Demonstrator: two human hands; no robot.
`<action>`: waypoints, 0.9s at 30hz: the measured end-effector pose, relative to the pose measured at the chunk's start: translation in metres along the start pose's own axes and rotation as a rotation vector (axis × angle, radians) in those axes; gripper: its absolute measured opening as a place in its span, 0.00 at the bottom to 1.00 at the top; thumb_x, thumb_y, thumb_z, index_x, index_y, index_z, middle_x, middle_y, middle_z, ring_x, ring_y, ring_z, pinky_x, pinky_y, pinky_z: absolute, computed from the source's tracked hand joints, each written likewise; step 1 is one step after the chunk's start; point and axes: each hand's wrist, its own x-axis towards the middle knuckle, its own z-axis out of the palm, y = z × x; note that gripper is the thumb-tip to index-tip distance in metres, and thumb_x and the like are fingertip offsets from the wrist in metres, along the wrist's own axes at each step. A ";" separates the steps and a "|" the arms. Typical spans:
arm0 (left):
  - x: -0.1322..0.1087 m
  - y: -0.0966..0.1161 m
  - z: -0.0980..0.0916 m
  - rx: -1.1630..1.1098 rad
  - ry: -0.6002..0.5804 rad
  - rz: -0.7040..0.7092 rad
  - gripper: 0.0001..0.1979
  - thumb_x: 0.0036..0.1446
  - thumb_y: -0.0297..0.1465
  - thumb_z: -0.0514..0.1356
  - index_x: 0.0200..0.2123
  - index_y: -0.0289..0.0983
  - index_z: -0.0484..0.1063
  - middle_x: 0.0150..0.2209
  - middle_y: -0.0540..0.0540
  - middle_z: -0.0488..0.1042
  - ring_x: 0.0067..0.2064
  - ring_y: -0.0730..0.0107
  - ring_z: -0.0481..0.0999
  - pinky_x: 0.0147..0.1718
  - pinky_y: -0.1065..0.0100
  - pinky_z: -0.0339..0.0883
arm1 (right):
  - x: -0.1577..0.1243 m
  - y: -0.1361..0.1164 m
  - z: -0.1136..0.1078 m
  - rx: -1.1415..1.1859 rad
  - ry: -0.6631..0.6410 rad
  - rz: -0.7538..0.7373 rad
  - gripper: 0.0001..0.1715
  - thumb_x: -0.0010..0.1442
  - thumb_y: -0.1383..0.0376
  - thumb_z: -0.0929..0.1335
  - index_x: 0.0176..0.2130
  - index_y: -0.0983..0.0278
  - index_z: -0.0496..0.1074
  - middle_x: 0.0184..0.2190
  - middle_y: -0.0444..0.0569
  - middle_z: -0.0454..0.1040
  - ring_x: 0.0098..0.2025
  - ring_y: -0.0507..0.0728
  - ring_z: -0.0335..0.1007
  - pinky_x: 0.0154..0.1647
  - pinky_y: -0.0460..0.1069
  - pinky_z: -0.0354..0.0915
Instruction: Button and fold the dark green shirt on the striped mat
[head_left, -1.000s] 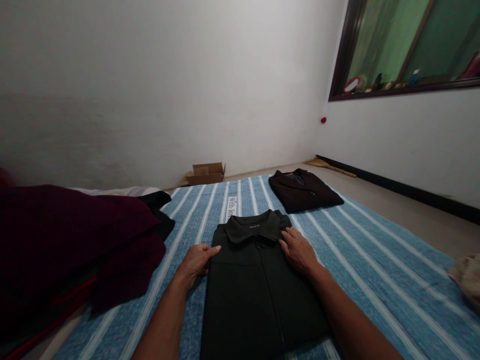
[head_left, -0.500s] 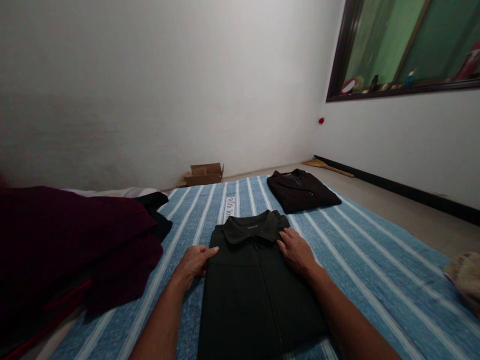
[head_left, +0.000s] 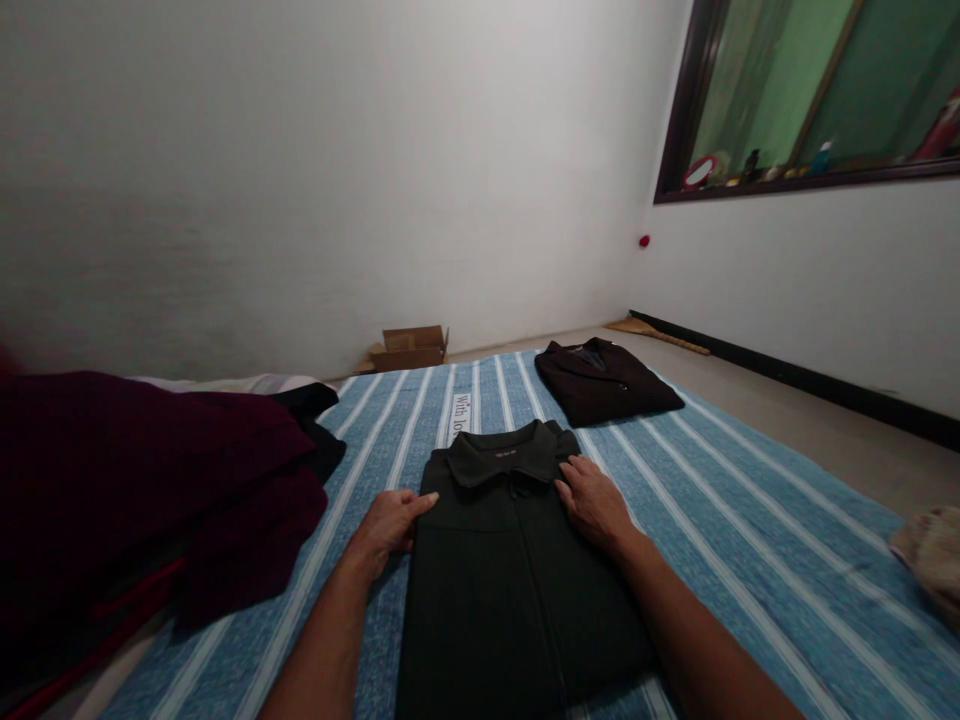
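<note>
In front of me a dark green zip-up jacket (head_left: pixel 480 590) with a collar lies folded on the striped bedspread, front side up. My left hand (head_left: pixel 386 525) is at its left edge near the shoulder, thumb on top and the curled fingers partly hidden at the side, gripping the edge. Across from it, my right hand (head_left: pixel 592 500) rests on the right shoulder edge with its fingers stretched over the fabric. A second folded garment, dark brown (head_left: pixel 607 380), lies beyond the jacket to the right, untouched by either hand.
The blue and white striped bedspread (head_left: pixel 712 530) spreads beneath everything. Dark maroon clothing (head_left: pixel 165 470) is heaped at the left. A cardboard box (head_left: pixel 409 347) sits by the wall. At the right edge is a beige cloth-like item (head_left: pixel 930 555). A window (head_left: pixel 810 90) is upper right.
</note>
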 end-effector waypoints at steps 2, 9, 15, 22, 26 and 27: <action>0.000 0.001 0.000 0.006 -0.003 0.000 0.25 0.30 0.50 0.66 0.22 0.36 0.63 0.16 0.53 0.64 0.18 0.75 0.63 0.17 0.74 0.53 | 0.000 0.000 0.000 0.008 -0.003 -0.002 0.16 0.63 0.62 0.59 0.45 0.65 0.69 0.50 0.56 0.67 0.55 0.61 0.58 0.52 0.53 0.59; -0.001 0.001 0.001 0.008 -0.008 -0.002 0.26 0.31 0.50 0.66 0.22 0.36 0.62 0.16 0.55 0.63 0.18 0.77 0.62 0.16 0.75 0.52 | 0.000 0.000 0.000 0.009 0.000 0.002 0.15 0.63 0.62 0.59 0.45 0.64 0.69 0.50 0.55 0.67 0.55 0.60 0.58 0.52 0.52 0.59; -0.001 0.000 0.001 -0.003 0.007 -0.002 0.26 0.30 0.50 0.67 0.22 0.36 0.62 0.15 0.55 0.63 0.17 0.77 0.61 0.16 0.74 0.52 | 0.000 0.001 0.002 0.007 0.000 0.003 0.16 0.63 0.61 0.59 0.45 0.64 0.69 0.50 0.56 0.67 0.55 0.61 0.59 0.51 0.53 0.59; -0.002 0.002 0.001 0.000 0.004 -0.007 0.26 0.29 0.50 0.67 0.22 0.36 0.63 0.15 0.54 0.63 0.17 0.76 0.62 0.16 0.74 0.51 | 0.001 0.000 0.001 0.011 -0.004 0.005 0.16 0.63 0.61 0.58 0.45 0.64 0.69 0.50 0.55 0.67 0.55 0.60 0.58 0.51 0.52 0.58; -0.004 0.003 0.001 0.003 0.002 0.006 0.25 0.30 0.50 0.66 0.22 0.36 0.63 0.16 0.53 0.64 0.18 0.74 0.63 0.16 0.73 0.53 | 0.001 0.000 0.000 0.007 -0.002 -0.001 0.16 0.63 0.61 0.58 0.44 0.64 0.69 0.49 0.56 0.68 0.55 0.60 0.59 0.51 0.52 0.59; -0.005 0.003 0.001 0.005 0.003 0.007 0.25 0.30 0.50 0.66 0.22 0.36 0.63 0.16 0.53 0.64 0.18 0.74 0.64 0.17 0.73 0.54 | 0.000 0.000 0.000 0.006 -0.002 0.000 0.15 0.63 0.61 0.58 0.44 0.64 0.69 0.49 0.56 0.68 0.55 0.60 0.59 0.51 0.52 0.59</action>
